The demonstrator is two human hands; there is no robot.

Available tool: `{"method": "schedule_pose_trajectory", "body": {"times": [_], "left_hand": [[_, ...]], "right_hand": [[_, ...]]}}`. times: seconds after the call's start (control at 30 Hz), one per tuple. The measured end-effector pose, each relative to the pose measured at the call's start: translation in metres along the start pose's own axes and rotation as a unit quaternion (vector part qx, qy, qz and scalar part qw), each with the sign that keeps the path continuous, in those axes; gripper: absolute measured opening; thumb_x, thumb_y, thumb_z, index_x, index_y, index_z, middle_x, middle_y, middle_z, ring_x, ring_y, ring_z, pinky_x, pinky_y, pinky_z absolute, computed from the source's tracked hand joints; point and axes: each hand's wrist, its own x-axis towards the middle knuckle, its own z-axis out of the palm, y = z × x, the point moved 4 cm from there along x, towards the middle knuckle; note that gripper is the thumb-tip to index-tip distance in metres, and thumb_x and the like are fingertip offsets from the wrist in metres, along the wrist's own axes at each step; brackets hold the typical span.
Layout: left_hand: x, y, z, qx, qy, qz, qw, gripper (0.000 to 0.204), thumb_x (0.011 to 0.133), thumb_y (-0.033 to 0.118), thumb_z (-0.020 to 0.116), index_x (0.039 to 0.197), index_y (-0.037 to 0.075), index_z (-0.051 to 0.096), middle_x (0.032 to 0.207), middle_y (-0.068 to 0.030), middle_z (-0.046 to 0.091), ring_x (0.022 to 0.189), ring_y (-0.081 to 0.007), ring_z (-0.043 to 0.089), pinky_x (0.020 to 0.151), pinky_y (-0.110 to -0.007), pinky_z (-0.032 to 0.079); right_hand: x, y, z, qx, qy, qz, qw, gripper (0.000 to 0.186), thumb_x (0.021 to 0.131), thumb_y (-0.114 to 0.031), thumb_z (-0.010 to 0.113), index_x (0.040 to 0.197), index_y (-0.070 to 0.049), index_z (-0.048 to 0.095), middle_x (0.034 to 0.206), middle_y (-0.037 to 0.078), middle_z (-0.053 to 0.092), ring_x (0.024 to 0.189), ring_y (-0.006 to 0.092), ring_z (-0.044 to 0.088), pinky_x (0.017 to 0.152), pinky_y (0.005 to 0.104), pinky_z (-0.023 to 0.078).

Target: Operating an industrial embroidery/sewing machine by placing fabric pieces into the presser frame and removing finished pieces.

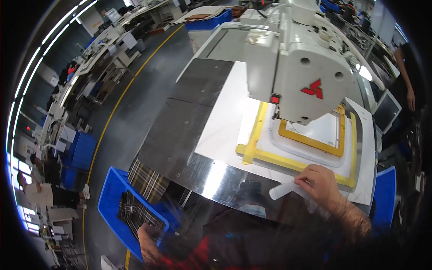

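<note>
In my right hand [318,184], a flat white strip [284,190] with a rounded end is pinched between thumb and fingers, just in front of the yellow-taped sewing jig. Pale, thin material hangs below that hand. My left hand [148,243] is low at the left, its fingers curled at the edge of dark plaid fabric [135,211] in a blue bin [110,193]; part of its grip is hidden. A yellow frame [310,143] lies on the white jig plate [279,135] under the sewing machine head [310,76].
Another plaid piece [148,181] drapes over the bin's edge beside the shiny metal table [216,177]. A second blue bin [384,198] stands at the right, near a screen [387,110] and another person's arm [407,81]. A yellow floor line [117,105] runs along the left aisle.
</note>
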Motion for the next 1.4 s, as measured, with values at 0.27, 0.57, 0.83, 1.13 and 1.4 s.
{"method": "schedule_pose_trajectory", "body": {"times": [0.27,0.57,0.83,1.13,1.4], "left_hand": [[0.229,0.250,0.062,-0.287,-0.125,0.059,0.948,0.017,0.094,0.013,0.057,0.101,-0.001,0.063,0.091,-0.0074,0.063,0.084,-0.0168,0.060,0.078,-0.028,0.046],[0.078,0.587,-0.006,-0.413,-0.539,0.509,0.530,0.032,0.082,0.026,0.071,0.105,0.006,0.065,0.106,-0.0124,0.066,0.098,-0.0323,0.061,0.086,-0.038,0.049],[0.149,0.565,-0.028,-0.290,-0.533,0.489,0.627,0.013,0.084,0.022,0.067,0.088,0.009,0.068,0.084,-0.0075,0.067,0.078,-0.0278,0.065,0.070,-0.037,0.052],[0.124,0.611,-0.050,-0.438,-0.134,0.677,0.576,0.029,0.075,0.012,0.064,0.103,0.010,0.065,0.102,-0.0022,0.064,0.091,-0.0199,0.064,0.073,-0.032,0.051],[0.094,0.615,0.021,-0.373,-0.146,0.678,0.616,0.043,0.073,0.012,0.062,0.116,0.009,0.059,0.118,-0.0047,0.060,0.107,-0.0241,0.060,0.091,-0.037,0.049]], "right_hand": [[0.011,0.006,-0.005,0.149,-0.022,0.093,0.984,0.016,0.080,-0.017,0.075,0.080,-0.002,0.069,0.077,0.008,0.065,0.067,0.0203,0.060,0.062,0.0294,0.048],[0.017,0.008,0.006,0.226,-0.008,0.125,0.966,0.016,0.081,-0.017,0.074,0.084,-0.002,0.070,0.075,0.009,0.065,0.067,0.0174,0.059,0.063,0.0290,0.047],[0.019,0.010,0.009,0.075,-0.085,0.002,0.994,0.027,0.088,-0.031,0.065,0.087,-0.004,0.070,0.091,0.009,0.067,0.087,0.0267,0.063,0.079,0.0363,0.050],[0.062,0.003,0.004,0.475,-0.214,0.127,0.844,0.049,0.099,-0.048,0.044,0.114,-0.004,0.062,0.090,0.002,0.063,0.086,0.0120,0.060,0.080,0.0285,0.045],[0.074,0.055,0.003,0.186,-0.075,0.153,0.968,0.030,0.090,-0.030,0.064,0.093,0.000,0.068,0.075,0.008,0.065,0.067,0.0162,0.060,0.062,0.0324,0.049]]}}
